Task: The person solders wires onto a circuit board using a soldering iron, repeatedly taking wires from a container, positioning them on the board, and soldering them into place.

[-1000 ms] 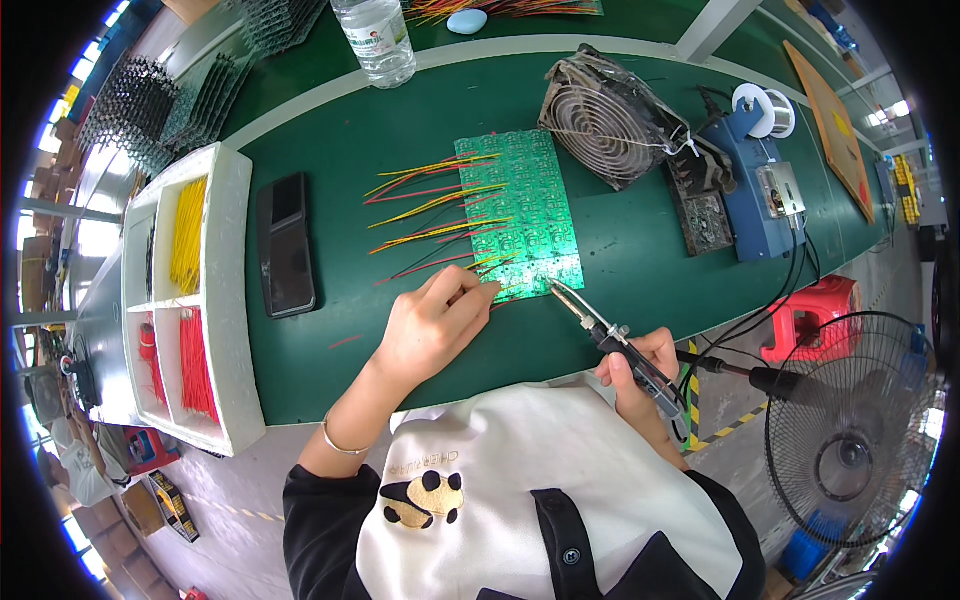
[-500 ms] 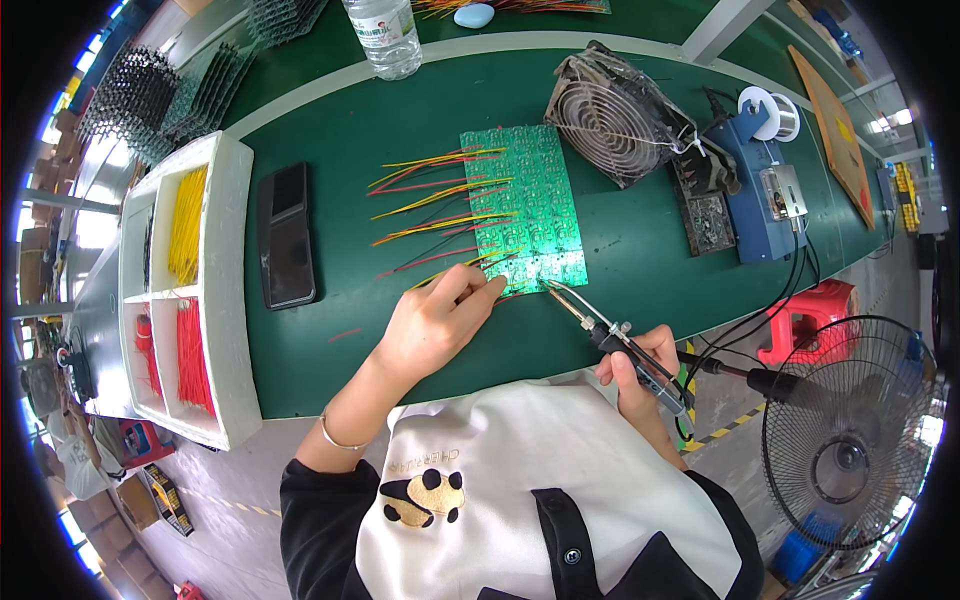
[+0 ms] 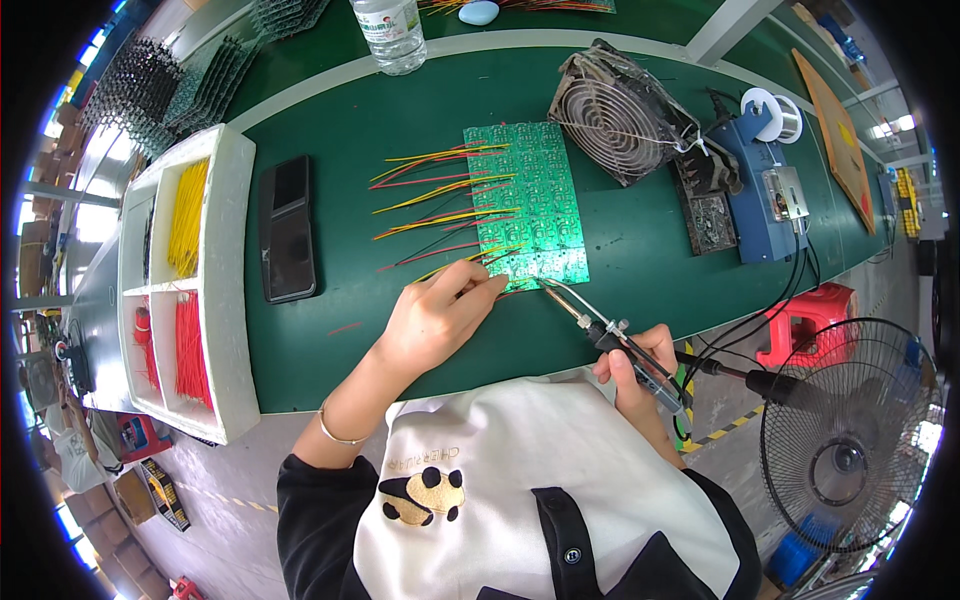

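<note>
A green circuit board [image 3: 545,200], marked into many small repeated units, lies on the bench. Yellow, red and black wires [image 3: 440,212] stick out from its left side in groups. My left hand [image 3: 440,315] is at the lower left corner of the board, thumb and finger pinched on a thin wire whose end is mostly hidden by the fingers. In my right hand [image 3: 645,368] is a soldering iron [image 3: 610,338] with a thin feed tube alongside. Its tip touches or nearly touches the board's lower edge, just right of my left fingertips.
A white divided box [image 3: 230,290] of yellow and red wires stands at left, beside a dark phone [image 3: 287,230]. Behind the board are a small metal fan [image 3: 615,120] and a bottle [image 3: 390,35]. A blue solder feeder [image 3: 755,190] with cables stands right; a floor fan [image 3: 845,450] is nearby.
The soldering iron's tip has shifted slightly left along the board's lower edge, closer to my left fingertips. My left hand keeps its pinch in nearly the same place.
</note>
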Motion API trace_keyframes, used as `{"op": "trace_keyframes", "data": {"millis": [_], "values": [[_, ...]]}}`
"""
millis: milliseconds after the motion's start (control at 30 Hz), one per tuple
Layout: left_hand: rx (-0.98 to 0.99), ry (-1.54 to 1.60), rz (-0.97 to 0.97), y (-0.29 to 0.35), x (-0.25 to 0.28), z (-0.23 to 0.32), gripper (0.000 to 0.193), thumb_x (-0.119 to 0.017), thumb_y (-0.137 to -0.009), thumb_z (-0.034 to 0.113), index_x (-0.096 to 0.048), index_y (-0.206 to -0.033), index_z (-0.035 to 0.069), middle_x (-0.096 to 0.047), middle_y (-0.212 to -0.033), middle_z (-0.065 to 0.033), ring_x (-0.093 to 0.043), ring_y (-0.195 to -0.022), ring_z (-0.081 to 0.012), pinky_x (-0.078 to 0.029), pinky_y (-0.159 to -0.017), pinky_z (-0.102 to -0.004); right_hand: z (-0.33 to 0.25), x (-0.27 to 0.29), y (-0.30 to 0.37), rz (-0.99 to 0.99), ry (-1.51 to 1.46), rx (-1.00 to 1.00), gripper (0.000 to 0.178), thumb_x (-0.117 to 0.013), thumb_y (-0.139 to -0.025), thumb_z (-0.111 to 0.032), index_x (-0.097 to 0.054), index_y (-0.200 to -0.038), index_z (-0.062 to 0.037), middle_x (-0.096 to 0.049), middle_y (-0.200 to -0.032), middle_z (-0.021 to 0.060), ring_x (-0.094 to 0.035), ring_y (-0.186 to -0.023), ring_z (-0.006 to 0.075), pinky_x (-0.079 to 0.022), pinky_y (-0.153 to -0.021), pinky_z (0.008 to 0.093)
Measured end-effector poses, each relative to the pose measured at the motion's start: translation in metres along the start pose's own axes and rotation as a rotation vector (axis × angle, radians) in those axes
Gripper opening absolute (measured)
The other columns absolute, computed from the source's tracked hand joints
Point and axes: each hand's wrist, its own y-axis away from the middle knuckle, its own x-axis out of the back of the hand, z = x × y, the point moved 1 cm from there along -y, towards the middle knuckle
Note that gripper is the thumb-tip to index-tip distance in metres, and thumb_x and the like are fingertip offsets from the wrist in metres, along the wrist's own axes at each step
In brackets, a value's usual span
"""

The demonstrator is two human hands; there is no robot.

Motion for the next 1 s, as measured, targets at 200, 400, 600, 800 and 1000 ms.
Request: {"op": "trace_keyframes", "data": {"millis": [200,400,600,800,1000], "values": [[-0.008,-0.002,-0.006,-0.0006,0.0000,0.0008,0.020,-0.066,-0.066,-0.006,-0.065,-0.085,0.000,-0.051,-0.075,-0.0054,-0.056,-0.056,-0.0144,-0.046,-0.045,-0.0271,-0.0021,-0.0008,0.0012,0.010,0.066,-0.013,0.022,-0.059,-0.083,-0.008,-0.038,-0.087,-0.0005,-0.060,-0.066,0.0113,-0.055,-0.057,0.0084,-0.046,-0.053,0.0213],[0.003,-0.003,-0.032,0.0017,-0.0003,-0.0007,0.022,-0.067,-0.065,-0.005,-0.065,-0.087,0.001,-0.051,-0.076,-0.0054,-0.057,-0.057,-0.0145,-0.046,-0.045,-0.0271,0.0010,-0.0002,0.0016,-0.002,0.102,0.015,0.022,-0.060,-0.083,-0.009,-0.040,-0.086,0.0002,-0.061,-0.066,0.0114,-0.056,-0.056,0.0086,-0.046,-0.054,0.0218],[-0.029,-0.029,-0.040,0.0009,0.0011,-0.0009,0.026,-0.065,-0.063,-0.001,-0.064,-0.089,0.002,-0.051,-0.077,-0.0040,-0.056,-0.060,-0.0134,-0.047,-0.045,-0.0245,0.0020,0.0003,0.0022,-0.010,0.157,0.049,0.022,-0.061,-0.081,-0.007,-0.041,-0.087,0.0007,-0.062,-0.067,0.0109,-0.059,-0.058,0.0092,-0.047,-0.055,0.0222],[-0.025,-0.042,-0.053,0.0020,-0.0009,-0.0015,0.026,-0.065,-0.063,-0.001,-0.064,-0.089,0.002,-0.050,-0.076,-0.0042,-0.057,-0.060,-0.0142,-0.047,-0.045,-0.0250,0.0043,-0.0003,0.0026,-0.002,0.148,0.060,0.022,-0.062,-0.080,-0.005,-0.043,-0.088,0.0012,-0.062,-0.067,0.0098,-0.059,-0.058,0.0091,-0.047,-0.055,0.0212],[-0.017,-0.031,-0.035,0.0015,-0.0006,0.0006,0.022,-0.067,-0.066,-0.004,-0.065,-0.087,0.001,-0.051,-0.077,-0.0051,-0.057,-0.058,-0.0146,-0.047,-0.045,-0.0271,0.0077,0.0013,0.0059,-0.008,0.217,0.115,0.022,-0.063,-0.079,-0.004,-0.044,-0.087,0.0011,-0.062,-0.067,0.0089,-0.058,-0.058,0.0081,-0.046,-0.055,0.0202]]}}
